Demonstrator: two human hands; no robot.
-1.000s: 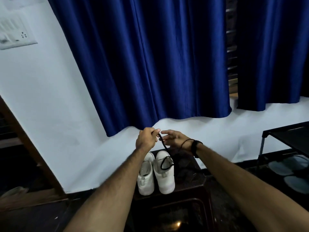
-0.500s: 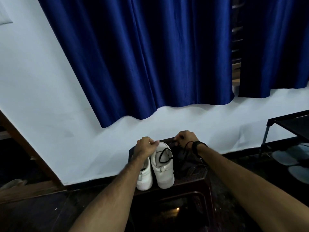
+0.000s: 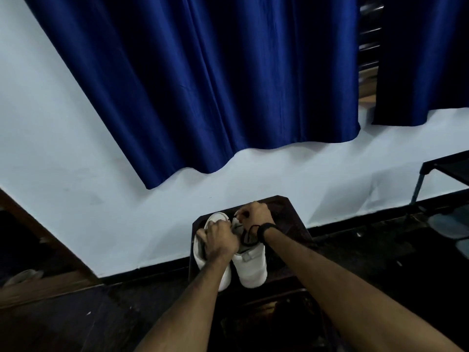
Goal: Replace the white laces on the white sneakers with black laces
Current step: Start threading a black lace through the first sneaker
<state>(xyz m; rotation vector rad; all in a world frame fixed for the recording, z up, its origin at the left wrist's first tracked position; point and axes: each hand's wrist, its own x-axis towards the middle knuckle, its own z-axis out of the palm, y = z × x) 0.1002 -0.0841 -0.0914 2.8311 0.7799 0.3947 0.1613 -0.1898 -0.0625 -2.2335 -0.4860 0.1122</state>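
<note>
on the dark stool (image 3: 291, 212) by the wall, toward its left edge, the two white sneakers (image 3: 253, 268) stand side by side, touching. your left hand (image 3: 220, 241) lies curled over them, fingers closed as if on the black lace (image 3: 245, 237), though the pinch itself is hidden. your right hand (image 3: 255, 212) is curled at the far end of the right shoe, seemingly pinching a lace end. expect the lace to be light, limp and slippery, so take it close to the stiff tip. the shoes are soft and light; steady one by its collar.
</note>
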